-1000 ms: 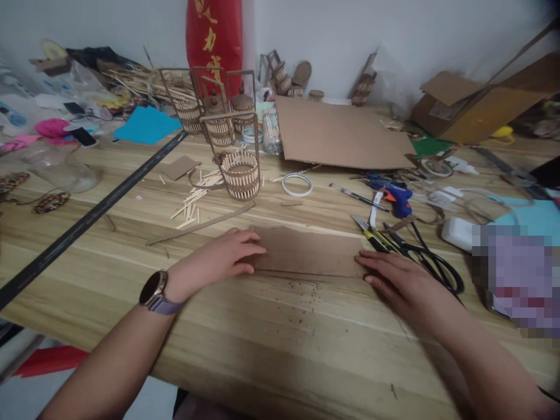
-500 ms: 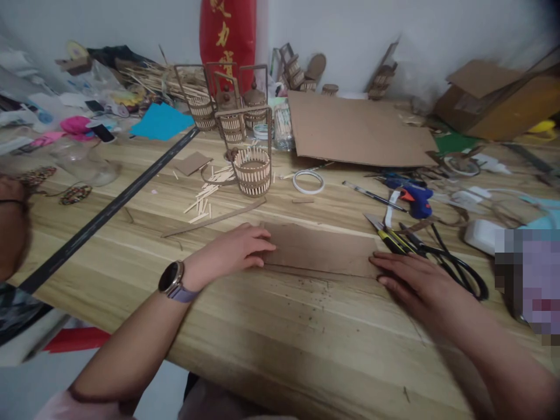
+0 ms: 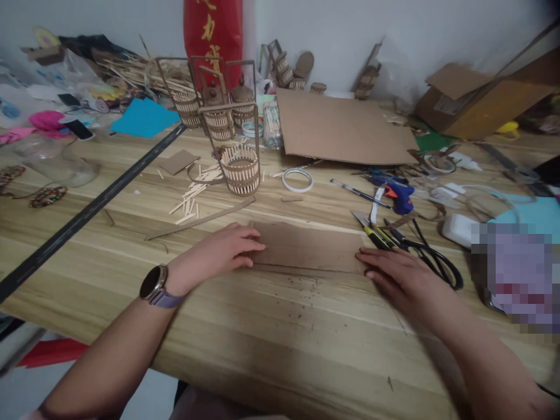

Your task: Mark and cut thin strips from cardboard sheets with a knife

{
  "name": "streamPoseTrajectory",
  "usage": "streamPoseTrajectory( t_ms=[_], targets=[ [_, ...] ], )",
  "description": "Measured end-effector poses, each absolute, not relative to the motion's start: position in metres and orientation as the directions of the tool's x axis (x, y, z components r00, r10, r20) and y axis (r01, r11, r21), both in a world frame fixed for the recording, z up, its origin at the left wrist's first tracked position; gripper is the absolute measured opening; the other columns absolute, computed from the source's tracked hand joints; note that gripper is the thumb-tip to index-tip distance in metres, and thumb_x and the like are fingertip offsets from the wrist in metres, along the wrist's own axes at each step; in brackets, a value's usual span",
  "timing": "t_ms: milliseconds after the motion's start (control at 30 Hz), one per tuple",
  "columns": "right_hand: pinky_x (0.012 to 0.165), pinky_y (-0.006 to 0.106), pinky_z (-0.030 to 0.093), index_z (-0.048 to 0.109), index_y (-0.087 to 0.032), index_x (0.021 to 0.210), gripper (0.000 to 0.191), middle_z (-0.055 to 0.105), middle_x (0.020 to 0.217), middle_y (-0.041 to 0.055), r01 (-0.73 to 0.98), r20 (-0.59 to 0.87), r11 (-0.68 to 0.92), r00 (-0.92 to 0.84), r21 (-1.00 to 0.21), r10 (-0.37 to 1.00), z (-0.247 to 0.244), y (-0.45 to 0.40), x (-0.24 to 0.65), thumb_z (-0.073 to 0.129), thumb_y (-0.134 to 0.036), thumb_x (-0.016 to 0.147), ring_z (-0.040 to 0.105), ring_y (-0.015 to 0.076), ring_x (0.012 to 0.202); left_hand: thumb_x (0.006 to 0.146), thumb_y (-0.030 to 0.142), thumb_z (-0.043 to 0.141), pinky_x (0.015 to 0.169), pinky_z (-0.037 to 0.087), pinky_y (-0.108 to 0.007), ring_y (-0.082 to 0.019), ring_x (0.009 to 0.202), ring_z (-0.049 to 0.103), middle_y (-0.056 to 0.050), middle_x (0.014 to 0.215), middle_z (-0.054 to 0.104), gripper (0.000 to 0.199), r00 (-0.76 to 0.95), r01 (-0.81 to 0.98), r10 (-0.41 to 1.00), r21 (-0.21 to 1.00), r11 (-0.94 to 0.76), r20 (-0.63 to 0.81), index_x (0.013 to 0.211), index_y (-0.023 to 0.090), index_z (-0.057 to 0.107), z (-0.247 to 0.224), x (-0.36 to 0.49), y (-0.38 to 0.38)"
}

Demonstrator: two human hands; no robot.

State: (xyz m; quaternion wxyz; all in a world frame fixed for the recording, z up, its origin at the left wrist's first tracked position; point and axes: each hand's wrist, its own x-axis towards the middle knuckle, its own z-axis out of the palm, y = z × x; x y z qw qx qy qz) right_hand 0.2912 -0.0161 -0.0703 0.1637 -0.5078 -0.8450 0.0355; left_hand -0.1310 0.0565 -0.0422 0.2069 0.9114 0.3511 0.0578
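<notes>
A rectangular piece of brown cardboard (image 3: 306,248) lies in front of me on the wooden table, with a dark line along its near edge. My left hand (image 3: 236,246), a watch on its wrist, holds the left end with fingers over the top and the thumb at the near side. At the right end, my right hand (image 3: 389,268) holds the edge between its fingers and thumb. Just beyond that hand lie a yellow-and-black utility knife (image 3: 377,236) and black-handled scissors (image 3: 441,262). Small dark crumbs are scattered on the near side of the cardboard.
Beyond the cardboard stand a small stick basket (image 3: 240,169) with a tall handle and several similar ones. Loose sticks (image 3: 188,201), a tape roll (image 3: 297,180), a pen (image 3: 356,192), a blue glue gun (image 3: 400,197) and a large cardboard sheet (image 3: 345,128) lie about.
The view has shifted, so the table things appear farther left. Both hands stay at the ends of the cardboard. Another person's arm at the left edge has gone out of view.
</notes>
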Motion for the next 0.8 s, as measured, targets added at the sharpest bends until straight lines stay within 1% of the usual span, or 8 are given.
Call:
streamPoseTrajectory(
  t_ms=[233,400,600,700,800],
  targets=[
    [0.102,0.052,0.055,0.072,-0.025,0.124,0.033,0.078,0.124,0.0092,0.843,0.235,0.499,-0.453,-0.202,0.860,-0.0652,-0.0154,0.2900,0.049,-0.036,0.102,0.075,0.0266,0.111,0.099,0.027,0.067,0.111,0.046,-0.043,-0.027,0.130,0.057,-0.008,0.145,0.063,0.033,0.748,0.619,0.662,0.414,-0.668,-0.050,0.132,0.027,0.072,-0.0386,-0.1300,0.0553],
    [0.102,0.053,0.054,0.072,-0.027,0.125,0.034,0.077,0.125,0.0092,0.850,0.233,0.484,-0.438,-0.207,0.868,-0.0682,-0.0160,0.2904,0.049,-0.037,0.101,0.074,0.0275,0.110,0.101,0.029,0.064,0.111,0.046,-0.043,-0.026,0.129,0.057,-0.007,0.146,0.062,0.033,0.745,0.622,0.666,0.414,-0.665,-0.048,0.133,0.029,0.071,-0.0389,-0.1305,0.0550],
    [0.100,0.052,0.055,0.071,-0.026,0.124,0.035,0.078,0.125,0.0089,0.850,0.225,0.492,-0.450,-0.190,0.864,-0.0672,-0.0148,0.2914,0.047,-0.038,0.102,0.074,0.0275,0.110,0.099,0.027,0.066,0.111,0.046,-0.041,-0.026,0.130,0.056,-0.006,0.146,0.062,0.034,0.743,0.629,0.666,0.401,-0.666,-0.058,0.132,0.029,0.072,-0.0397,-0.1297,0.0558],
    [0.098,0.050,0.056,0.071,-0.027,0.124,0.034,0.078,0.124,0.0080,0.845,0.243,0.504,-0.459,-0.178,0.855,-0.0689,-0.0143,0.2922,0.047,-0.038,0.103,0.075,0.0268,0.109,0.098,0.025,0.067,0.111,0.046,-0.041,-0.026,0.129,0.056,-0.007,0.146,0.062,0.034,0.739,0.640,0.670,0.387,-0.664,-0.072,0.132,0.028,0.072,-0.0379,-0.1284,0.0550],
    [0.098,0.049,0.055,0.071,-0.028,0.123,0.034,0.078,0.123,0.0072,0.847,0.270,0.496,-0.440,-0.193,0.856,-0.0741,-0.0145,0.2933,0.047,-0.039,0.103,0.075,0.0266,0.109,0.098,0.025,0.068,0.110,0.047,-0.042,-0.027,0.128,0.057,-0.008,0.145,0.062,0.035,0.745,0.637,0.664,0.375,-0.674,-0.072,0.132,0.026,0.072,-0.0361,-0.1274,0.0536]
  ],
)
